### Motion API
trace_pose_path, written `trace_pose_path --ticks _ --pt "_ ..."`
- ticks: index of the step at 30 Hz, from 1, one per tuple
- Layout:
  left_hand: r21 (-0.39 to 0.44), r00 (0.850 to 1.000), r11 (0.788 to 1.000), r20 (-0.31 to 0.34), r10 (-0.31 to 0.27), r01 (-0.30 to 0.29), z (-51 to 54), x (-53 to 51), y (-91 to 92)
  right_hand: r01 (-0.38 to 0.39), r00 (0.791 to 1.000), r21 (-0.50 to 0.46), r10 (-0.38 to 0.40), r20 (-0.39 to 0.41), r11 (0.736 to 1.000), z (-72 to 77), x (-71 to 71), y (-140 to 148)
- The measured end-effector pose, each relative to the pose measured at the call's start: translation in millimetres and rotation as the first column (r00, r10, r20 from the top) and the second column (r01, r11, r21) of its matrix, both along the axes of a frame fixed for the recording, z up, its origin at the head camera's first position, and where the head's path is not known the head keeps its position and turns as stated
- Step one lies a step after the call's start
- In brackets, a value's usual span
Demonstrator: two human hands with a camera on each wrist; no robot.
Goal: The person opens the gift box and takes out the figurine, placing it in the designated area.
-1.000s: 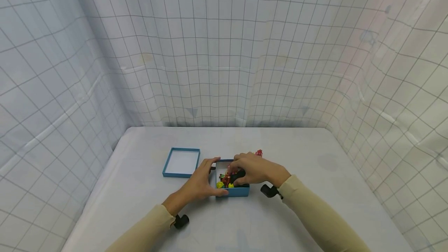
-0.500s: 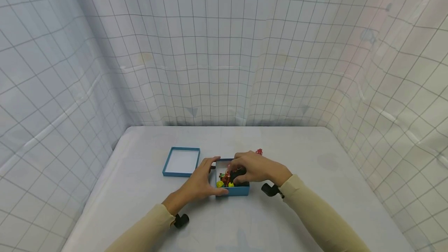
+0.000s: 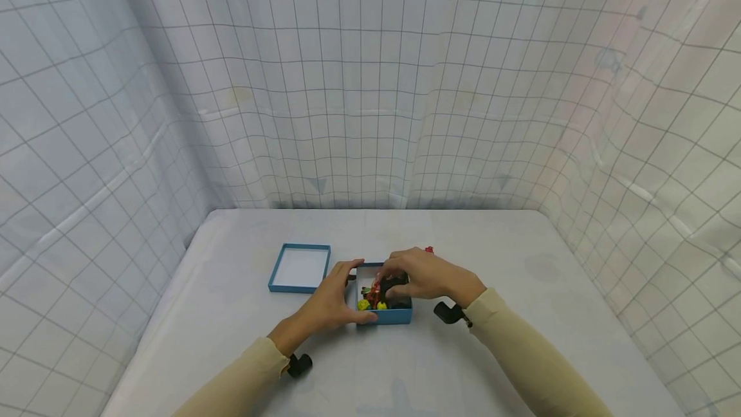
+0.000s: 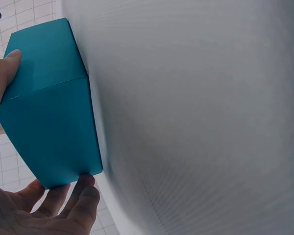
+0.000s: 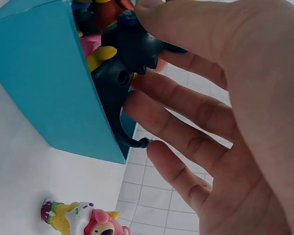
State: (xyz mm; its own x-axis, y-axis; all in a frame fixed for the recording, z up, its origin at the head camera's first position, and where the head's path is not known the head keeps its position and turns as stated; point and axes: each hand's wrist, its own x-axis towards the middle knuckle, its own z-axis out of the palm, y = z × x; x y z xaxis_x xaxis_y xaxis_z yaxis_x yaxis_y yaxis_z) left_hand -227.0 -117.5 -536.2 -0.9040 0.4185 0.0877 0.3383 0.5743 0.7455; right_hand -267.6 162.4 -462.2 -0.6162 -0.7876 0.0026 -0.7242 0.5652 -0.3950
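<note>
A blue open box on the table holds several small toy figures in red, yellow and green. My left hand grips its left side, thumb at the near wall and fingers at the far corner. In the left wrist view, the thumb and fingertips touch the teal outside of the box. At the box's right end my right hand holds a black toy figure with a curved tail. The thumb lies over the figure's upper part and the fingers along its other side; parts of it are hidden.
The blue-rimmed lid lies inside up, left of the box. Behind the right hand stands a pink and white toy figure, mostly hidden in the head view as a red bit. White gridded curtains surround the table.
My right hand has shifted slightly up and right, its thumb and fingers now farther apart, so more of the black figure shows in the box. The left hand stays still.
</note>
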Motion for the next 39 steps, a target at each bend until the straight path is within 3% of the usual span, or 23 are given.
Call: trace_pose_path --ticks 22,39 --pt "-0.002 1.000 1.000 0.012 0.010 -0.010 0.3 0.7 1.1 -0.003 0.999 -0.158 0.009 0.035 0.987 3.2 1.3 7.1" --pt "-0.003 1.000 1.000 0.010 0.014 -0.014 0.0 1.0 2.3 0.069 0.983 -0.294 -0.014 0.185 0.953 8.8 4.2 16.9"
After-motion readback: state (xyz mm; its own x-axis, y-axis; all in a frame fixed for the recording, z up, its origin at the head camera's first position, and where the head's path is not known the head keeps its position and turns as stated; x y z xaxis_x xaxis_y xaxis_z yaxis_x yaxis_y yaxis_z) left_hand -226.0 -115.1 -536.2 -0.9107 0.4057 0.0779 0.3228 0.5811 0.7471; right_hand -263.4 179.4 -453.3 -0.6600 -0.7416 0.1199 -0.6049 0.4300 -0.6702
